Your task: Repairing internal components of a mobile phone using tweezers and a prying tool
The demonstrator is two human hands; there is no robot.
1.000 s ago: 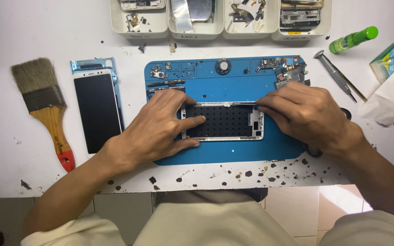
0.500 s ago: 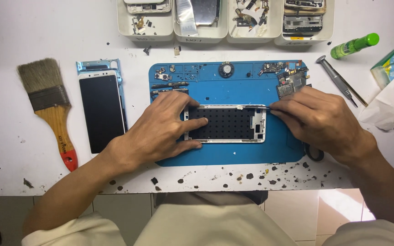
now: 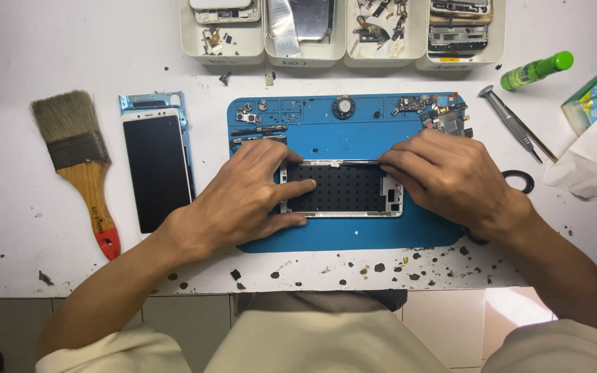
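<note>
Left hand (image 3: 243, 200) stayed flat, fingers spread, pressing phone frame (image 3: 343, 190) at frame centre on blue mat (image 3: 354, 235) | right hand (image 3: 450, 176), fingertips together, had slid leftward along frame's upper edge | frame itself unmoved, so seemingly work advancing along that edge | brush (image 3: 81, 162) far left.

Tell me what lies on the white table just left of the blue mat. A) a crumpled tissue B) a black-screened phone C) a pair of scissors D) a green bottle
B: the flat black-screened phone lies between the wooden-handled paintbrush and the blue rubber mat; the small green bottle sits far right.
</note>
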